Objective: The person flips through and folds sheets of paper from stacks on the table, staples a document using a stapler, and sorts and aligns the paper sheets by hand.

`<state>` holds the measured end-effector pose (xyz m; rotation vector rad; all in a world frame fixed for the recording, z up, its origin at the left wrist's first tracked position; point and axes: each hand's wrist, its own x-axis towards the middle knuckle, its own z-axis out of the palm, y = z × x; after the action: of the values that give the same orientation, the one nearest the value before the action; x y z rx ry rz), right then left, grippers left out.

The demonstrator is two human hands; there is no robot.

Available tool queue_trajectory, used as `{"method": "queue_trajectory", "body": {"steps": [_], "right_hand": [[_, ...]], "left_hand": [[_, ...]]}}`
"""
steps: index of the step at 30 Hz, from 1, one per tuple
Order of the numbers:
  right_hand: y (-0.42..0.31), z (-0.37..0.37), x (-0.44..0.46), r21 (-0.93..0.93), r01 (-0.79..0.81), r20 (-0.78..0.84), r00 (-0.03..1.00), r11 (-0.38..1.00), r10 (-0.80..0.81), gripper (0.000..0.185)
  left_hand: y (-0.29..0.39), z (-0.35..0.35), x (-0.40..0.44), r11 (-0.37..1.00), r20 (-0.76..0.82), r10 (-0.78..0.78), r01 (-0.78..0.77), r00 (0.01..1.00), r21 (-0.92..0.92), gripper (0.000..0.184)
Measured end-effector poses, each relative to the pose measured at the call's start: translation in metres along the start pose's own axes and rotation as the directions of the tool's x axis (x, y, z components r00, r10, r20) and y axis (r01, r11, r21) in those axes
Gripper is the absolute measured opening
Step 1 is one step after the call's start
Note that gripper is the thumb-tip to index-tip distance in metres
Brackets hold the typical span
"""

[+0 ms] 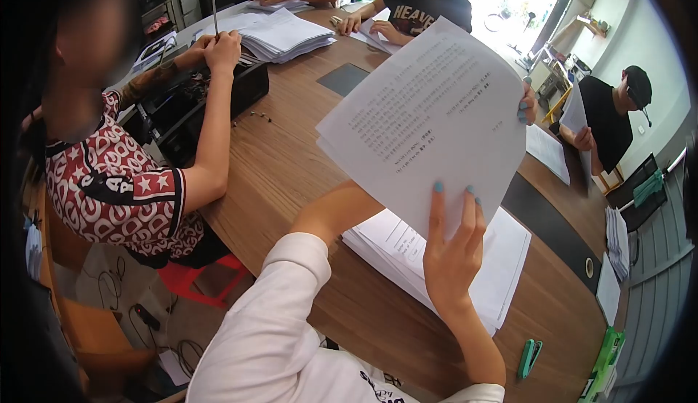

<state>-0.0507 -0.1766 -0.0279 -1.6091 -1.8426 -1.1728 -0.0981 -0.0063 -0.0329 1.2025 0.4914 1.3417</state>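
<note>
Several printed paper sheets, slightly bowed and tilted, are held up over the table. My left hand grips them at their right edge; its forearm passes behind the paper, and only fingers with blue nails show. Against the lower front of the top sheet rest the stretched, parted fingers of my right hand, its thumb hidden. Below lies a stack of papers, partly covered by my hand and the raised sheets. A teal stapler lies to the right of my right forearm.
On the left, a person works with a screwdriver over a black open case. A tall paper pile stands beyond it. Other people handle papers across the wooden table. A tape roll and green box are at right.
</note>
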Motion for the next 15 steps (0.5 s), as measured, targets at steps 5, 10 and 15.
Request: {"method": "queue_trajectory", "body": {"steps": [5,10,15], "right_hand": [[-0.01,0.002,0.012,0.019,0.003,0.015,1.0,1.0,-0.003,0.047],[-0.017,0.003,0.024,-0.002,0.017,0.024,1.0,1.0,-0.017,0.048],[-0.021,-0.002,0.033,-0.003,0.021,0.054,0.998,1.0,-0.021,0.048]], "left_hand": [[0.007,-0.006,0.01,1.0,0.003,-0.005,0.005,1.0,0.011,0.045],[0.012,-0.008,0.018,1.0,0.008,-0.005,0.005,1.0,0.013,0.047],[0.015,-0.006,0.028,1.0,0.017,0.002,-0.003,1.0,0.025,0.049]]}}
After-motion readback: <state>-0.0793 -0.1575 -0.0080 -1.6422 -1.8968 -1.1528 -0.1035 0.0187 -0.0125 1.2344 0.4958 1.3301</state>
